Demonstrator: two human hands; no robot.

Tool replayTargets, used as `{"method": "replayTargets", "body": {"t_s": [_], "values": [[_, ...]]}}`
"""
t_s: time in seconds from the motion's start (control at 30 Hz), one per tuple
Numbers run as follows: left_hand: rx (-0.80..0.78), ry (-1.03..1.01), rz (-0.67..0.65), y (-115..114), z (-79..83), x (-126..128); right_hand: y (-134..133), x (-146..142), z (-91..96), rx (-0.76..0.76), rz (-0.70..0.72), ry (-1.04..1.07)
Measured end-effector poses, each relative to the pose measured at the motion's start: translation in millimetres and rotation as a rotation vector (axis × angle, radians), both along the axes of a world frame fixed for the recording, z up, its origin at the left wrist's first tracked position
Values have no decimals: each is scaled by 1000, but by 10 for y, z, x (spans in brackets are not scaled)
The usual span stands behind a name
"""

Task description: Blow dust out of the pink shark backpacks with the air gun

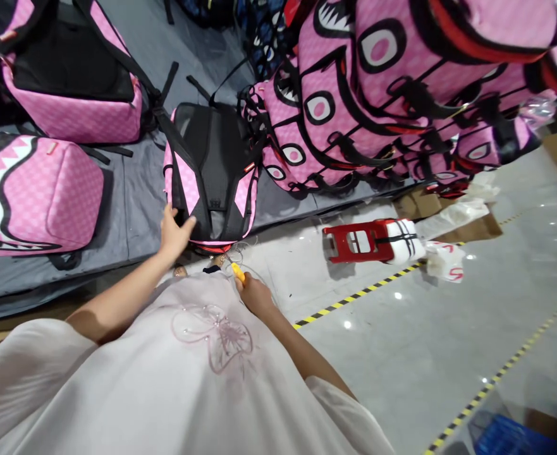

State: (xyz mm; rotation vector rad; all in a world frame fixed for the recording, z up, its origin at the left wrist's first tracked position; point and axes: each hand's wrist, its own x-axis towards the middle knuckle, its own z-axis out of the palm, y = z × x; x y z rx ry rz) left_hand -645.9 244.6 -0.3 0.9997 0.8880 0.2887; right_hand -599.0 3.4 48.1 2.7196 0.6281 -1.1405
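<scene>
A pink and black backpack (215,170) lies in front of me on the grey-covered table, its padded back and straps facing up. At its lower left corner is my left hand (176,232), thumb and fingers spread, resting against the edge. My right hand (255,294) is closed around a tool with a yellow handle (238,272), just below the backpack's near end. The tool's thin tip points toward the red trim (210,248) there; its exact kind is unclear.
Pink shark-face backpacks (74,189) lie to the left, and several pink bags (320,114) are piled at the right. A red frame (358,243) with a white bundle is on the floor beside yellow-black tape (354,296). A blue crate (520,436) stands lower right.
</scene>
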Motion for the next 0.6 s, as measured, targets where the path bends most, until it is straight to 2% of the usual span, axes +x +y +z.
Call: {"method": "replayTargets", "body": {"t_s": [0.07, 0.1, 0.13, 0.2, 0.27, 0.33, 0.43, 0.5, 0.57, 0.6], "values": [[294, -58, -200, -229, -24, 10, 4, 31, 10, 82, 14, 60], [392, -111, -325, -333, -61, 47, -3, 47, 8, 109, 21, 83], [451, -158, -426, -419, -108, 105, -15, 64, -1, 116, 17, 91], [466, -213, -476, -522, -195, 270, -47, 95, -39, 74, -38, 71], [404, -210, -397, -539, -208, 473, -76, 112, -105, 47, -109, 53], [343, -178, -305, -503, -100, 690, -87, 107, -181, 120, -148, 7], [332, -113, -178, -418, 249, 1012, -55, 77, -244, 335, -198, -142], [333, -145, -58, -358, 490, 1181, -4, 70, -223, 437, -239, -244], [279, -228, 70, -323, 633, 1256, 55, 81, -169, 505, -248, -316], [236, -253, 123, -327, 655, 1243, 80, 90, -141, 534, -240, -340]]}}
